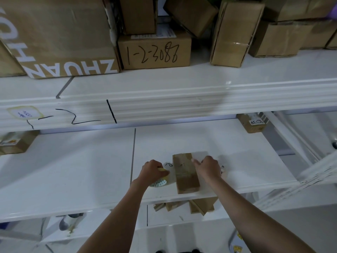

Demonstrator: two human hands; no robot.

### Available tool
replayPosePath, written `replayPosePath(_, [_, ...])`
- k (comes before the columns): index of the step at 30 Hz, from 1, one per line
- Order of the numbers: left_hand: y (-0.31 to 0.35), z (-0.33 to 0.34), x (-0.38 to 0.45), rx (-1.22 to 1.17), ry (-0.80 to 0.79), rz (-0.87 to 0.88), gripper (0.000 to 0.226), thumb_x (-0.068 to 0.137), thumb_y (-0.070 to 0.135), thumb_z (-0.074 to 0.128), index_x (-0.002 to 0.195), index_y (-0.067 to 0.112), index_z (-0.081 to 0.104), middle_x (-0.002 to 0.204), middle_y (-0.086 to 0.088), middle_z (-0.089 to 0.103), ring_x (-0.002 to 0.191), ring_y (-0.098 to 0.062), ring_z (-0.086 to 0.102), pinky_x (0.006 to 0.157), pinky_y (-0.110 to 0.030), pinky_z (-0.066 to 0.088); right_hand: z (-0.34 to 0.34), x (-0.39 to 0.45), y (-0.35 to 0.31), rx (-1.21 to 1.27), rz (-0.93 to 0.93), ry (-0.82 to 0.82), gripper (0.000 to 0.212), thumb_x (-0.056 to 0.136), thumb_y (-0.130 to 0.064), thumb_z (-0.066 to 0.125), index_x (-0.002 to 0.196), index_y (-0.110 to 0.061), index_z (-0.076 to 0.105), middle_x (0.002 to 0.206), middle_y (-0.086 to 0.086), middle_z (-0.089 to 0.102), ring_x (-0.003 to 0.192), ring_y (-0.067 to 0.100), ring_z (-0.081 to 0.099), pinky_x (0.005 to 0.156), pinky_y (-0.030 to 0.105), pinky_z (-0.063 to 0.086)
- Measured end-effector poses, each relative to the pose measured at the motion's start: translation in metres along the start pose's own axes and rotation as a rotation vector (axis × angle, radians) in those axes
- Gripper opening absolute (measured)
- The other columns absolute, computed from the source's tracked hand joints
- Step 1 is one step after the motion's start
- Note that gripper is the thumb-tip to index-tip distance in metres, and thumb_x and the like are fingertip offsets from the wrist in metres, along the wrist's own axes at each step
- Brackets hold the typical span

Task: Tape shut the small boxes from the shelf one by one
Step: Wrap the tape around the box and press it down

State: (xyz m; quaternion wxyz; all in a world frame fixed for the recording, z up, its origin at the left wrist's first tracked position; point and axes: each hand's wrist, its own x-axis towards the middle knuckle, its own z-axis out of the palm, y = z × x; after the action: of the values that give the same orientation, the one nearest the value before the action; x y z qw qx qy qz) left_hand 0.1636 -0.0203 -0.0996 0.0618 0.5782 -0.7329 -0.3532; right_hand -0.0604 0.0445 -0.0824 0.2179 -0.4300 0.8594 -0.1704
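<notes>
A small flat brown cardboard box [185, 173] lies lengthwise on the white middle shelf [82, 170], close to its front edge. My right hand [207, 168] rests at the box's right side, with the index finger stretched onto its top face. Left of the box, my left hand [153, 170] grips a roll of tape [160, 182] that has a yellowish rim and a patterned core, and sits on the shelf. The tape roll is partly hidden under my fingers.
The upper shelf [182, 88] carries several cardboard boxes, one marked 1-2-3088 [155, 50] and a big one printed ZHUAN [60, 37]. Small boxes sit at the middle shelf's far left [16, 143] and far right [251, 123]. More cartons [193, 205] lie on the shelf below.
</notes>
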Motion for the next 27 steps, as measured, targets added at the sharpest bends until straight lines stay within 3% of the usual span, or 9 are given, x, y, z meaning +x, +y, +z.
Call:
replayPosePath(3, [-0.001,0.0,0.0,-0.012,0.007,-0.012,0.024,0.082,0.042,0.077,0.073,0.023,0.066,0.064,0.011,0.06,0.058,-0.005,0.057,0.052,-0.017,0.038,-0.013,0.001,0.018,-0.086,0.131,0.159,0.027,0.101,-0.031,0.056,0.101,-0.005,0.064,0.097,0.012,0.07,0.091,0.029,0.069,0.069,0.034,0.052])
replayPosePath(6, [-0.002,0.0,-0.001,-0.008,0.009,-0.015,0.024,0.082,0.042,0.077,0.074,0.021,0.068,0.067,0.007,0.064,0.062,-0.009,0.059,0.055,-0.021,0.044,-0.016,0.003,0.035,-0.112,0.255,0.136,0.024,0.098,-0.015,0.058,0.116,0.0,0.062,0.112,0.019,0.065,0.103,0.034,0.065,0.079,0.04,0.054])
replayPosePath(10, [0.0,0.0,-0.002,-0.002,0.004,-0.022,0.028,0.083,0.042,0.076,0.081,0.015,0.072,0.077,-0.001,0.07,0.07,-0.016,0.065,0.066,-0.03,0.053,-0.016,0.004,0.045,-0.133,0.359,0.096,0.034,0.097,-0.012,0.06,0.127,0.003,0.056,0.125,0.023,0.056,0.115,0.036,0.057,0.091,0.044,0.052])
replayPosePath(19, [0.003,0.0,-0.002,-0.006,0.008,-0.038,0.022,0.082,0.042,0.076,0.08,0.021,0.07,0.079,0.001,0.069,0.076,-0.018,0.067,0.073,-0.032,0.056,-0.014,0.011,0.052,-0.021,0.359,0.065,0.027,0.097,-0.009,0.059,0.122,-0.002,0.064,0.122,0.021,0.064,0.114,0.038,0.06,0.089,0.04,0.052])
replayPosePath(23, [0.002,-0.001,-0.003,-0.019,0.01,-0.038,0.019,0.082,0.041,0.076,0.074,0.027,0.065,0.072,0.01,0.063,0.068,-0.009,0.062,0.065,-0.025,0.052,-0.012,0.014,0.05,0.011,0.379,0.109,0.022,0.096,-0.007,0.06,0.117,0.0,0.064,0.116,0.021,0.067,0.109,0.038,0.063,0.085,0.041,0.053])
replayPosePath(27, [0.003,0.0,-0.004,-0.01,0.011,-0.038,0.019,0.083,0.042,0.076,0.077,0.026,0.067,0.073,0.011,0.062,0.074,-0.014,0.065,0.079,-0.035,0.057,-0.011,0.015,0.031,0.11,0.285,0.183,0.028,0.094,-0.006,0.063,0.118,0.004,0.051,0.111,0.025,0.067,0.102,0.042,0.066,0.077,0.042,0.055])
